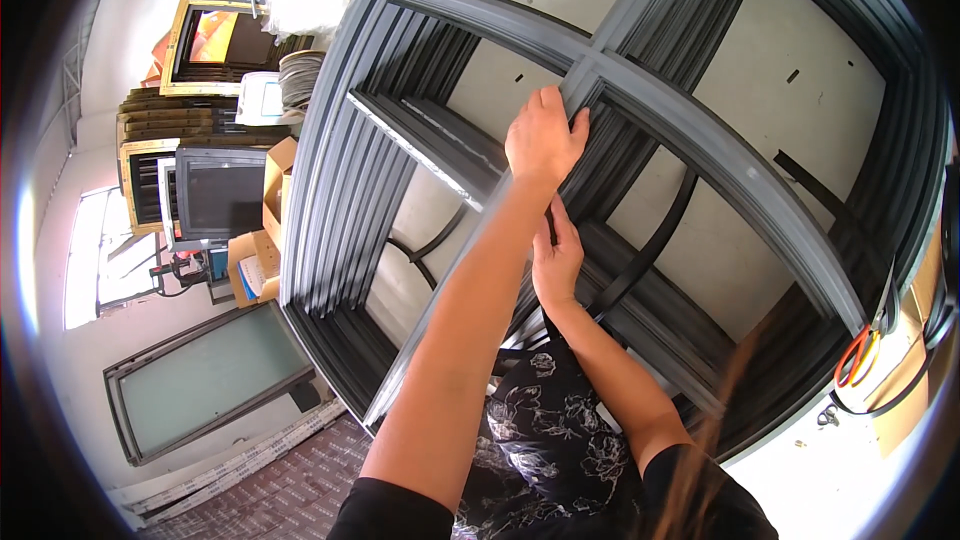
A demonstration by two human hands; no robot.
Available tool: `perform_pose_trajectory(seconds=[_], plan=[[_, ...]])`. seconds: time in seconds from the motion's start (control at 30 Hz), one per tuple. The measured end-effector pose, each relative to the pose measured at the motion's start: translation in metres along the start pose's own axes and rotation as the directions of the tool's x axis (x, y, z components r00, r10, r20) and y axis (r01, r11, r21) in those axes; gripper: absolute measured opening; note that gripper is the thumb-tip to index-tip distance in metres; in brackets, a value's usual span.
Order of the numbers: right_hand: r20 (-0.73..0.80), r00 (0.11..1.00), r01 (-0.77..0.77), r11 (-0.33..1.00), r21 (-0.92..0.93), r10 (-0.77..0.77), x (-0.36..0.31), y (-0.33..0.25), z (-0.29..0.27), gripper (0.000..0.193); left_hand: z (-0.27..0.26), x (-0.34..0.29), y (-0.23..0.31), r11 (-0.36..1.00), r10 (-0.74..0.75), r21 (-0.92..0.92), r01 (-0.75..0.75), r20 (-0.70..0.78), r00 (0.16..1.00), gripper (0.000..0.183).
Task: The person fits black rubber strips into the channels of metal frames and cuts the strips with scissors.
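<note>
Window frame under assembly, seen from above the worker's head. The dark grey window frame (640, 90) lies flat, divided by a long cross bar (720, 155) that serves here as the landmark. The left hand (543, 140) rests on the bar near its crossing point, fingers curled over the upper edge and thumb on the near face — a closed, pressing grip on the bar itself. The right hand (556, 258) lies just below the bar, fingers pinched on the upper end of a black rubber strip (640, 260); how tightly it holds cannot be told. The strip runs from that hand down and then up toward the right in a loose curve under the bar.

The step in hand appears to be seating the strip into a groove along the bar. The next move would likely call for steady thumb pressure along the groove, with the slack fed in without twisting.

Left of the bar, well apart, stand stacked wooden frames (165, 145), cardboard boxes (262, 240) and a glazed panel (205, 380) on the floor. Right of the bar, orange and black cables (868, 355) hang at the frame's edge — a possible snag.
</note>
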State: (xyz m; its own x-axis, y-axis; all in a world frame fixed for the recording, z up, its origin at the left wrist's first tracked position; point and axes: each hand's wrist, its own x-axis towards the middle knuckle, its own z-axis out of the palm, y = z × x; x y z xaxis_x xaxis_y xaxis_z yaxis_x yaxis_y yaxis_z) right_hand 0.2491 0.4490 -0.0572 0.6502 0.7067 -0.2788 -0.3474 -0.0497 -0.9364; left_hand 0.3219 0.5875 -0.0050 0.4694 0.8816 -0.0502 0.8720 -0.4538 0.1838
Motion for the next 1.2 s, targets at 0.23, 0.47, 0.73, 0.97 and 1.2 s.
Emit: perform_pose_trajectory(seconds=[0.23,0.47,0.73,0.97,1.2], plan=[[0.007,1.0,-0.023,1.0,-0.006,0.023,0.008,-0.003,0.003,0.042,0.001,-0.003,-0.012,0.986,0.144,-0.072,-0.151,-0.102,0.984,0.044],[-0.035,0.998,0.049,0.999,-0.005,-0.049,0.019,-0.008,0.003,0.041,0.002,-0.004,-0.004,0.999,0.026,-0.045,-0.029,-0.066,0.997,0.044],[-0.037,0.999,0.031,0.999,0.011,-0.03,0.031,-0.004,0.004,0.041,-0.001,-0.005,-0.019,0.982,0.144,-0.121,-0.143,-0.003,0.99,0.06],[-0.085,0.922,-0.32,0.868,0.38,0.378,0.044,-0.023,0.004,0.014,-0.004,-0.003,-0.012,0.986,0.104,-0.134,-0.1,0.021,0.994,0.067],[-0.221,0.886,-0.256,0.828,0.499,0.407,0.106,-0.041,-0.023,0.011,-0.007,-0.003,-0.008,0.987,0.11,-0.124,-0.107,0.018,0.994,0.069]])
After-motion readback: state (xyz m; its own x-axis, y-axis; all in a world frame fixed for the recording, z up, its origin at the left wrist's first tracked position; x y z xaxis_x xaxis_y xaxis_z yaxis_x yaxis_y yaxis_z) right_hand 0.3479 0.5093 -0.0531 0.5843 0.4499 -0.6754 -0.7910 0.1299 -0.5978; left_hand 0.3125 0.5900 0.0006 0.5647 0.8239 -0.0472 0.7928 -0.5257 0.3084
